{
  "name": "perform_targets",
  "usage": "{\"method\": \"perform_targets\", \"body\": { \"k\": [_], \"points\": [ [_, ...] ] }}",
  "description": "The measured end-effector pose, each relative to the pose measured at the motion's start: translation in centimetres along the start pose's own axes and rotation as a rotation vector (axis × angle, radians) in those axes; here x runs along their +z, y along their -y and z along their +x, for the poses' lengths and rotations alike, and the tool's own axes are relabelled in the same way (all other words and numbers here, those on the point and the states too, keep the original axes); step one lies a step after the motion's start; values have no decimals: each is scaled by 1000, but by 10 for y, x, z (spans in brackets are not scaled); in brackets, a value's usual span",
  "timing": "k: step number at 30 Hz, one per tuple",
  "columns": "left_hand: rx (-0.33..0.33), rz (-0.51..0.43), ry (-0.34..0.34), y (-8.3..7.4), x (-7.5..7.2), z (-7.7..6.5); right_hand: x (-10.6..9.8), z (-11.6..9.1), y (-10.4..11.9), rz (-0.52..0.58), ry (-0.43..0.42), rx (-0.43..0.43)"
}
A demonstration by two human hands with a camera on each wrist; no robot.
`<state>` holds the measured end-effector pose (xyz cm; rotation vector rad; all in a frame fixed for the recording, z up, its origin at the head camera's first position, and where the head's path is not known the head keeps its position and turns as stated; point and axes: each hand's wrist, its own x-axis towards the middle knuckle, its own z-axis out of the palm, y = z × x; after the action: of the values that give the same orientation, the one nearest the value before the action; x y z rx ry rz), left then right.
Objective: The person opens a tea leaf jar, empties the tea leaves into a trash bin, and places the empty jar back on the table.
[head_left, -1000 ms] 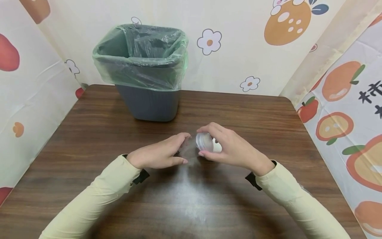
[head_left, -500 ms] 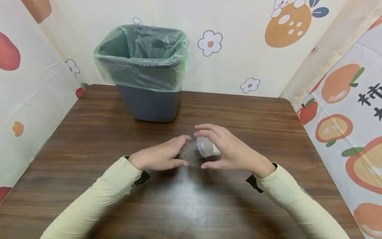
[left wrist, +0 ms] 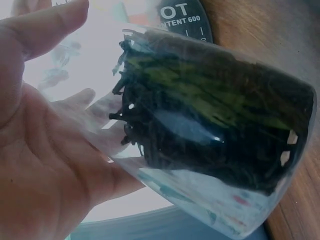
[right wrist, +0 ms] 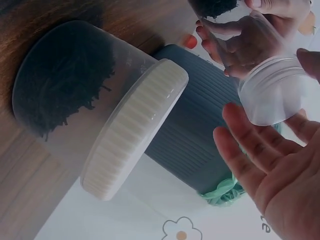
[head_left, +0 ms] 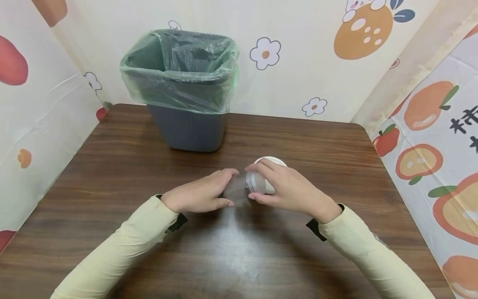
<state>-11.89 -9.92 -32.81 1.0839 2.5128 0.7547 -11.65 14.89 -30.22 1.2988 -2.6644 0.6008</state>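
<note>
A clear plastic jar with dark, dried strands inside (left wrist: 200, 110) lies sideways between the two hands. My left hand (head_left: 198, 193) grips its body, fingers and thumb curled round it. Its clear screw lid (head_left: 255, 182) points to the right. Around that lid curl the thumb and fingers of my right hand (head_left: 289, 187); in the right wrist view the fingers (right wrist: 240, 165) lie close about the lid's side. A larger clear jar (right wrist: 65, 80) with a ribbed white lid (right wrist: 137, 130) stands just behind my right hand, holding similar dark strands. In the head view that hand hides most of it.
A dark grey bin (head_left: 188, 128) lined with a green plastic bag (head_left: 175, 89) stands at the back left of the wooden table (head_left: 231, 257). Patterned cloth walls (head_left: 287, 91) rise behind and at both sides. A black label with white letters (left wrist: 182, 22) shows behind the held jar.
My right hand spread its fingers off the lid half a second ago and has closed round it again. More of the white lid behind shows now. My left hand stays nearly still.
</note>
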Motion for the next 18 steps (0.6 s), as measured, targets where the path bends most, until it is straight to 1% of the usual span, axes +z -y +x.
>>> {"method": "perform_targets", "body": {
  "k": [3,6,9,10,12,18],
  "points": [
    [-4,10,-4,0,1,0,0,0,-2,29,-12,-74],
    [-4,18,-8,0,1,0,2,1,-5,31,-32,-144],
    [-8,27,-8,0,2,0,3,0,-6,22,-46,-175],
    [-8,31,-9,0,3,0,3,0,-6,22,-48,-168],
    [-8,36,-9,0,3,1,4,-1,-5,10,-51,-127],
    [-2,51,-19,0,3,1,3,-4,-2,-54,-55,65]
  ]
}}
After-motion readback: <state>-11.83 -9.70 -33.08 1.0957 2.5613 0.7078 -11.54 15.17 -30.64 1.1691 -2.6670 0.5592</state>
